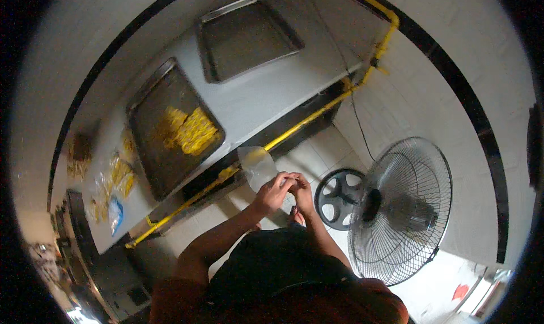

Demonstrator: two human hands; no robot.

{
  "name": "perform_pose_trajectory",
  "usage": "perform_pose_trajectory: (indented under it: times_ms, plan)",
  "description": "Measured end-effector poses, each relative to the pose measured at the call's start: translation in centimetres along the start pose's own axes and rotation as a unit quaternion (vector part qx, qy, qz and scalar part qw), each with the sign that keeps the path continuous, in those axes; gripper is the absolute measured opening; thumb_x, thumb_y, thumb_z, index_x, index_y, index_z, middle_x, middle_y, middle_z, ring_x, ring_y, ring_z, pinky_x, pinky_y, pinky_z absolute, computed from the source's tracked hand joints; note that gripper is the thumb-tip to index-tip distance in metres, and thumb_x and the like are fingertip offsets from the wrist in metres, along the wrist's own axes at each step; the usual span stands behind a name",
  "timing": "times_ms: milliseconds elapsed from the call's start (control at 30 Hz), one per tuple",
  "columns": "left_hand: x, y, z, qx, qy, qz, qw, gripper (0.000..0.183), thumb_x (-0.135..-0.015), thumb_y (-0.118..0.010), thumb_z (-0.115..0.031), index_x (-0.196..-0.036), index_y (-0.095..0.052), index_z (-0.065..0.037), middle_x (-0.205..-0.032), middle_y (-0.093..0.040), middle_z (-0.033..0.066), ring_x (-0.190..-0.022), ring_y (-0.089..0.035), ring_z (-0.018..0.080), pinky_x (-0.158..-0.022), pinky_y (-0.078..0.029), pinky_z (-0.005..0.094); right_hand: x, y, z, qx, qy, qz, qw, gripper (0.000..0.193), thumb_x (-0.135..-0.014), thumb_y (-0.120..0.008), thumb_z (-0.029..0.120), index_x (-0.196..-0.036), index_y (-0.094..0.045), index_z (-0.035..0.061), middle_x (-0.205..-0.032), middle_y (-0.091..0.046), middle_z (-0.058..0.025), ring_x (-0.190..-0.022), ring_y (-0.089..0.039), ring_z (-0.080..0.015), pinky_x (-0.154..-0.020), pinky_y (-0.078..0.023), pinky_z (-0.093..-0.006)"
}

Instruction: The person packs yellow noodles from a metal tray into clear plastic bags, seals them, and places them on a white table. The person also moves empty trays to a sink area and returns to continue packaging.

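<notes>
In front of my body, my left hand (273, 192) and my right hand (301, 189) meet with their fingers pinched together. A clear plastic bag (255, 164) hangs out from them toward the counter, its edge gathered at the fingertips. It looks limp, and I make out nothing inside it. My fingers partly hide the gathered end. Beyond the bag, on the counter, a dark metal tray (164, 168) carries a patch of yellow slice-like pieces (195, 132) near its right side.
Another metal tray (246, 41) lies farther back on the white counter (243, 109). Bags with yellow contents (119, 174) and a blue-and-white packet (115, 215) sit at the left. A yellow pipe (303, 123) runs along the counter's front. A standing fan (402, 210) is close on my right.
</notes>
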State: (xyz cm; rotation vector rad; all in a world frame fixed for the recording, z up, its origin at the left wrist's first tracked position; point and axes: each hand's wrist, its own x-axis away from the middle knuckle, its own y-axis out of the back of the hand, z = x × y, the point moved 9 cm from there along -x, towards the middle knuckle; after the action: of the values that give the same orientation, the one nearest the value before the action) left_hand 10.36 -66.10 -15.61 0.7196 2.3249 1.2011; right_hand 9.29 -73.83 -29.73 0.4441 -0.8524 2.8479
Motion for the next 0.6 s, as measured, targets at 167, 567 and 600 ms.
perform_pose_trajectory:
  times_ms: [167, 567, 600]
  plan:
    - [8.7, 8.3, 5.4, -0.133, 0.028, -0.152, 0.979, 0.019, -0.077, -0.059, -0.006, -0.096, -0.056, -0.005, -0.102, -0.055, 0.011, -0.085, -0.059, 0.0298, -0.072, -0.05, 0.0398, 1.3, -6.7, 1.9, -0.232, -0.242, 0.096, 0.937, 0.032, -0.078, -0.053, 0.005, -0.11, -0.054, 0.0084, -0.094, -0.062, -0.0063, -0.079, -0.06, -0.0226, -0.06, -0.052, -0.0344]
    - [28.7, 21.5, 17.7, 0.811, 0.207, -0.305, 0.454, 0.014, -0.079, -0.059, -0.001, -0.086, -0.054, -0.013, -0.082, -0.05, -0.0006, -0.077, -0.051, 0.0132, -0.069, -0.045, 0.0294, 4.6, -32.2, -3.6, 0.251, -0.139, 0.311, 0.906, 0.021, -0.085, -0.066, 0.024, -0.098, -0.058, 0.0106, -0.085, -0.058, 0.0018, -0.07, -0.052, -0.0065, -0.05, -0.039, -0.0214]
    - [29.5, 23.3, 17.2, 0.836, 0.184, -0.33, 0.399, 0.015, -0.079, -0.059, -0.002, -0.089, -0.054, -0.012, -0.08, -0.05, 0.0, -0.074, -0.052, 0.0135, -0.069, -0.044, 0.0262, 4.7, -33.6, -5.2, 0.152, -0.208, 0.302, 0.918, 0.022, -0.085, -0.066, 0.026, -0.099, -0.059, 0.0098, -0.085, -0.058, 0.0013, -0.072, -0.052, -0.007, -0.052, -0.04, -0.022]
